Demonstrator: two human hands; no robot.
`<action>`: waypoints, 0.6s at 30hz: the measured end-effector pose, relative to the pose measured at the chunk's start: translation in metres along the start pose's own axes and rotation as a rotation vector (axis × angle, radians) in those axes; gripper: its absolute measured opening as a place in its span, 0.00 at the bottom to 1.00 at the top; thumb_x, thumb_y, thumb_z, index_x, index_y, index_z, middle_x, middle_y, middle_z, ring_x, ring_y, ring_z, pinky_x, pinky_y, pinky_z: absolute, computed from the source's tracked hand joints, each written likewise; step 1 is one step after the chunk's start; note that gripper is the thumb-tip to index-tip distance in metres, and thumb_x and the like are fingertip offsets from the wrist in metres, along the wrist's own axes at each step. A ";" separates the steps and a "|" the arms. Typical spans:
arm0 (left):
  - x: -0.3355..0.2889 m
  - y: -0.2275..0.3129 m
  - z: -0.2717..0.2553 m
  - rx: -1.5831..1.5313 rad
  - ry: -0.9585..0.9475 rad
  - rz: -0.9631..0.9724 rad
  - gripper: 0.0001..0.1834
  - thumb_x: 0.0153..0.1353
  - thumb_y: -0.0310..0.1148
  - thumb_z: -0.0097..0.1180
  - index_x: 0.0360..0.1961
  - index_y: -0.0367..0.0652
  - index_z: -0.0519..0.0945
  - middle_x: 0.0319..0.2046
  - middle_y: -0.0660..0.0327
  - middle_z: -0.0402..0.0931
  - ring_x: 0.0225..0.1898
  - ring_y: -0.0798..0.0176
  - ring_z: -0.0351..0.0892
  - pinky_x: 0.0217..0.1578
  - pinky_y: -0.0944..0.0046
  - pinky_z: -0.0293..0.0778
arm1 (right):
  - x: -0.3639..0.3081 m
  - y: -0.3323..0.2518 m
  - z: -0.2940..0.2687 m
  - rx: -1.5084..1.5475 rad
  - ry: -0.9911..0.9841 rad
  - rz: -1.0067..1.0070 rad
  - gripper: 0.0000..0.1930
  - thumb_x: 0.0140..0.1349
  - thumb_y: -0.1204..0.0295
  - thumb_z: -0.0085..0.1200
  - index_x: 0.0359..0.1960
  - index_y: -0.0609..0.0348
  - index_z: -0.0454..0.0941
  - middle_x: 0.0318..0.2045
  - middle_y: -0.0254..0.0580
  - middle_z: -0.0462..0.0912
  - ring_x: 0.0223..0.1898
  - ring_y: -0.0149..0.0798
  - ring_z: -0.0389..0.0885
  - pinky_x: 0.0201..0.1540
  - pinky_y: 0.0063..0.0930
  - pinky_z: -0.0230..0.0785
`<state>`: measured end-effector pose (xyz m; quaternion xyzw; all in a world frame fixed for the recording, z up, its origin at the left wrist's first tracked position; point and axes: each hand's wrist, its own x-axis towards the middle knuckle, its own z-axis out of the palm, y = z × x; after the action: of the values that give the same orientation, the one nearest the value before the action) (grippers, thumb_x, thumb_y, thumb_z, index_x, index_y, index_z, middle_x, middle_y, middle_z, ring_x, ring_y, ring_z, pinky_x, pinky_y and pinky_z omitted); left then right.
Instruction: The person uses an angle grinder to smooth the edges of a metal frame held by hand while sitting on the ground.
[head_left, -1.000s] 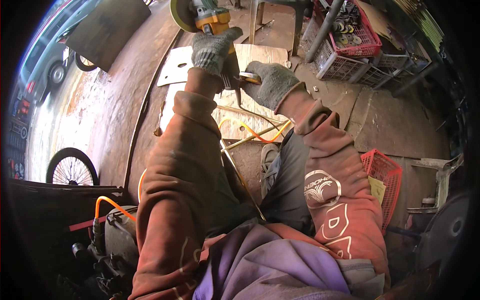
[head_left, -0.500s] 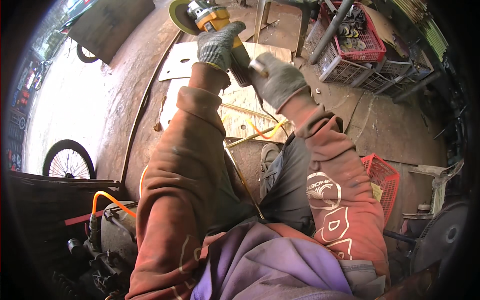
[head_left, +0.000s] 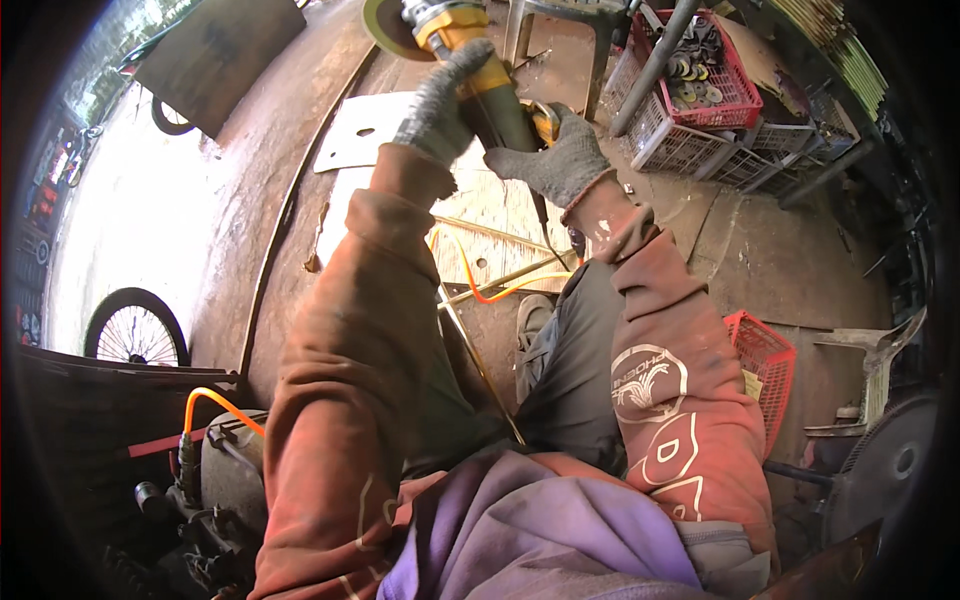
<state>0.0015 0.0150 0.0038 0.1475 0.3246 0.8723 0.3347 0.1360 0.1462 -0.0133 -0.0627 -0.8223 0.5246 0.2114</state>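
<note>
Grey-gloved hands [head_left: 437, 112] [head_left: 562, 165], two, at one angle grinder [head_left: 502, 115], two red baskets [head_left: 735, 112] [head_left: 757, 347]

- Angle grinder [head_left: 497, 100]: yellow body, silvery head, dark rear handle; held aslant at far centre, head toward far left, tail toward near right
- Flat olive-brown disc [head_left: 392, 30]: on the grinder's head, at its left
- Small yellow rounded thing [head_left: 547, 122]: just right of the grinder, partly hidden

Both arms [head_left: 355, 340] [head_left: 650, 310] reach forward, the gloved hands [head_left: 438, 112] [head_left: 564, 165] curled close together.
</note>
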 end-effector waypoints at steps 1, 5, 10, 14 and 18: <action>0.000 -0.006 0.000 -0.050 0.001 -0.079 0.22 0.63 0.38 0.76 0.54 0.42 0.82 0.44 0.55 0.87 0.44 0.54 0.88 0.52 0.49 0.85 | -0.001 0.002 -0.002 0.015 -0.038 0.045 0.35 0.47 0.65 0.86 0.54 0.67 0.82 0.46 0.45 0.90 0.45 0.34 0.88 0.50 0.31 0.83; 0.002 -0.019 -0.001 0.110 0.137 -0.082 0.20 0.63 0.39 0.76 0.49 0.41 0.83 0.39 0.57 0.86 0.36 0.58 0.88 0.42 0.56 0.87 | -0.002 0.008 -0.009 -0.099 -0.056 0.012 0.29 0.53 0.66 0.82 0.53 0.67 0.83 0.44 0.41 0.90 0.42 0.32 0.87 0.48 0.28 0.82; 0.004 -0.006 -0.003 0.348 0.216 0.066 0.23 0.56 0.39 0.80 0.47 0.39 0.83 0.35 0.59 0.84 0.33 0.59 0.85 0.36 0.56 0.83 | -0.016 -0.003 -0.015 -0.295 0.093 -0.134 0.18 0.63 0.66 0.76 0.46 0.62 0.82 0.36 0.37 0.86 0.37 0.29 0.83 0.42 0.31 0.79; 0.001 0.001 -0.004 0.490 0.274 0.139 0.21 0.53 0.39 0.81 0.40 0.39 0.85 0.30 0.59 0.83 0.29 0.60 0.82 0.31 0.56 0.79 | -0.029 -0.023 -0.009 -0.415 0.001 -0.214 0.16 0.67 0.60 0.69 0.48 0.56 0.82 0.38 0.56 0.89 0.42 0.60 0.90 0.43 0.46 0.81; 0.000 0.002 -0.005 0.626 0.361 0.187 0.24 0.52 0.43 0.81 0.42 0.36 0.86 0.31 0.57 0.84 0.30 0.59 0.83 0.32 0.54 0.80 | -0.033 -0.033 0.004 -0.715 -0.125 -0.170 0.16 0.68 0.57 0.67 0.48 0.53 0.82 0.35 0.58 0.89 0.40 0.62 0.89 0.43 0.51 0.80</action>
<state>-0.0018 0.0122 0.0017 0.1157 0.6145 0.7695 0.1295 0.1681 0.1175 0.0050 -0.0320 -0.9672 0.1878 0.1683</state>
